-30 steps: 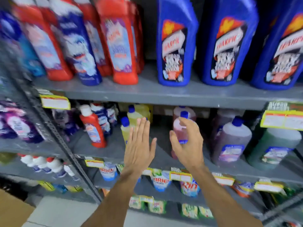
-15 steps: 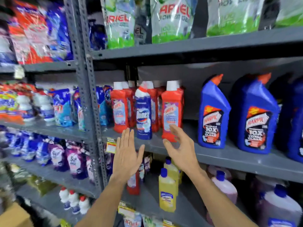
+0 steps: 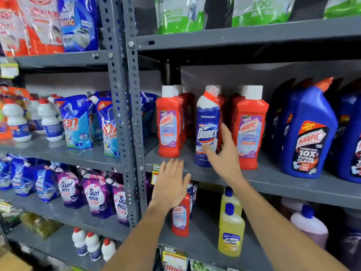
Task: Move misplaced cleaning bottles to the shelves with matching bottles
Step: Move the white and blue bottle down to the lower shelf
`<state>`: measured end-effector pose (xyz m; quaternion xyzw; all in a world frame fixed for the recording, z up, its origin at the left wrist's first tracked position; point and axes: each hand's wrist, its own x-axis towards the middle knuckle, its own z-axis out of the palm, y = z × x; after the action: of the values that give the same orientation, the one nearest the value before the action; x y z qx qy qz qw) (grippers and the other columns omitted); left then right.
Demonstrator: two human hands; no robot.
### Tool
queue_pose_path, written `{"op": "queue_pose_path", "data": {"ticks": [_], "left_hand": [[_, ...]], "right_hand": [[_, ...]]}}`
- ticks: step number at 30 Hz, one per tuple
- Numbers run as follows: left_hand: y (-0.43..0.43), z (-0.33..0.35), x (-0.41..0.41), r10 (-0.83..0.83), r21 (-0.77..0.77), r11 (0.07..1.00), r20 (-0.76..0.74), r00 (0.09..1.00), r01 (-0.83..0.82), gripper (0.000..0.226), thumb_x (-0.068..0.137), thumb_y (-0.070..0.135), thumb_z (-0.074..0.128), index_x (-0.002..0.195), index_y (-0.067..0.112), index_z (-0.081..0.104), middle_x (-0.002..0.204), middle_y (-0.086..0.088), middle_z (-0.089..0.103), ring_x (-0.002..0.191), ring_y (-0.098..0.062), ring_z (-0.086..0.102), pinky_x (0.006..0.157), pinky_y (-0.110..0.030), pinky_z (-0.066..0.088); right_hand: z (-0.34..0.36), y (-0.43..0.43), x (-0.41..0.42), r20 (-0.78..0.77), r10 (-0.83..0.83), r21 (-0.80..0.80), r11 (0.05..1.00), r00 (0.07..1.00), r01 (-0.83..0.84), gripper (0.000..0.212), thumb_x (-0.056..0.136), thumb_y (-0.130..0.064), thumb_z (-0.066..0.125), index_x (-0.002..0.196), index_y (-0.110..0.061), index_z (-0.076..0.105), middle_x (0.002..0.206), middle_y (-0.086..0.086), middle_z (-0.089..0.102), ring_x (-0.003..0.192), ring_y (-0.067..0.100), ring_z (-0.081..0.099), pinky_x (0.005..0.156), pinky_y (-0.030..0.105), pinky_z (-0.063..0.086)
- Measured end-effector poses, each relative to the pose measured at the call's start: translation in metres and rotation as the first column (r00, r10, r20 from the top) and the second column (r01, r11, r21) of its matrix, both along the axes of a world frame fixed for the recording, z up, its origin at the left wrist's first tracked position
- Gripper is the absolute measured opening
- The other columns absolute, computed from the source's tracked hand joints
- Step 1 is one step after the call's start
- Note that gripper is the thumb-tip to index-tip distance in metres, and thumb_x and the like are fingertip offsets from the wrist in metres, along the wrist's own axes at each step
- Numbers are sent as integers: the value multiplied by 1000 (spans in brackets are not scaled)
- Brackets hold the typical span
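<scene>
Shop aisle, grey metal shelving packed with stock.
Perforated upright post (image 3: 125, 106) splits two bays; grey shelf boards (image 3: 244, 34) run at several heights. Back panel (image 3: 254, 75) behind the middle shelf is plain grey, shadowed under the board above. Yellow price tags (image 3: 156, 173) clipped to a shelf edge. Bit of brown cardboard (image 3: 11, 263) at bottom left. Light is even, indoor.

White-necked blue Domex bottle (image 3: 207, 130) stood on grey metal shelf (image 3: 273, 178) between red Harpic cleaner bottles (image 3: 169, 124), large blue Harpic jugs (image 3: 308, 137) ranged further right.
</scene>
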<state>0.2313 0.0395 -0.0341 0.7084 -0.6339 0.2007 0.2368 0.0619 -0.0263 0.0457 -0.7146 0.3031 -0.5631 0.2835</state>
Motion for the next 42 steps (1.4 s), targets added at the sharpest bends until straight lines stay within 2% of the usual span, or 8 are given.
{"op": "queue_pose_path", "data": {"ticks": [5, 11, 19, 23, 27, 34, 39, 42], "left_hand": [[-1, 0, 5, -44, -16, 999, 0, 999, 44, 61, 99, 46, 17, 146, 13, 38, 150, -7, 44, 141, -24, 33, 121, -43, 15], [-3, -5, 7, -50, -36, 998, -6, 999, 49, 55, 101, 44, 22, 144, 14, 39, 149, -6, 45, 141, -24, 34, 121, -44, 15], [0, -2, 3, -40, 6, 999, -2, 999, 40, 56, 102, 42, 21, 148, 13, 32, 153, -8, 38, 145, -26, 25, 122, -46, 9], [4, 0, 3, -56, 35, 998, -6, 998, 56, 57, 102, 41, 25, 150, 10, 27, 157, -10, 32, 148, -27, 17, 122, -45, 4], [6, 0, 5, -48, 85, 995, 36, 998, 45, 64, 102, 44, 24, 155, 10, 9, 164, -11, 8, 151, -26, -3, 121, -43, -4], [56, -67, 17, 38, 29, 999, 44, 998, -39, 64, 101, 40, 26, 153, 4, 15, 162, -17, 12, 150, -31, 8, 120, -50, 16], [70, -116, 23, 20, 173, 985, 1, 1000, -20, 64, 100, 42, 21, 153, 6, 18, 163, -13, 13, 151, -27, 5, 122, -46, 10], [69, -144, 27, 1, 260, 966, -53, 999, 13, 64, 102, 42, 23, 154, 7, 14, 164, -12, 9, 151, -26, 2, 122, -45, 8]], "right_hand": [[17, -18, 16, 4, -30, 36, 999, 1000, 29, 80, 87, -23, 78, 152, -19, 33, 141, -4, 59, 123, 8, 60, 99, 21, 49], [19, -32, 12, 23, 1, 180, 984, 1000, -5, 65, 86, -23, 80, 142, -17, 47, 127, 0, 68, 113, 15, 68, 100, 46, 56], [28, -6, -8, 113, 27, 206, 977, 993, -50, 48, 81, -10, 83, 122, -19, 60, 109, -6, 74, 96, 4, 72, 83, 29, 60], [28, 15, -28, 193, 90, 251, 958, 977, -137, 40, 79, -6, 84, 110, -23, 64, 102, -9, 76, 94, 8, 74, 81, 31, 60], [28, 38, -46, 254, 150, 280, 934, 955, -221, 44, 77, -4, 85, 111, -21, 64, 107, -5, 77, 100, 14, 75, 73, 29, 61], [-10, 68, -63, 192, 269, 390, 861, 944, -325, 51, 77, 4, 81, 123, -7, 61, 113, 10, 77, 104, 30, 74, 83, 46, 62], [-76, 78, -57, 91, 287, 468, 833, 954, -295, 48, 76, 4, 82, 119, -7, 64, 104, 0, 79, 95, 15, 76, 72, 27, 60], [-122, 77, -51, 2, 235, 499, 842, 972, -205, 54, 71, -3, 89, 120, -8, 66, 110, 2, 78, 100, 15, 75, 81, 31, 60]]}}
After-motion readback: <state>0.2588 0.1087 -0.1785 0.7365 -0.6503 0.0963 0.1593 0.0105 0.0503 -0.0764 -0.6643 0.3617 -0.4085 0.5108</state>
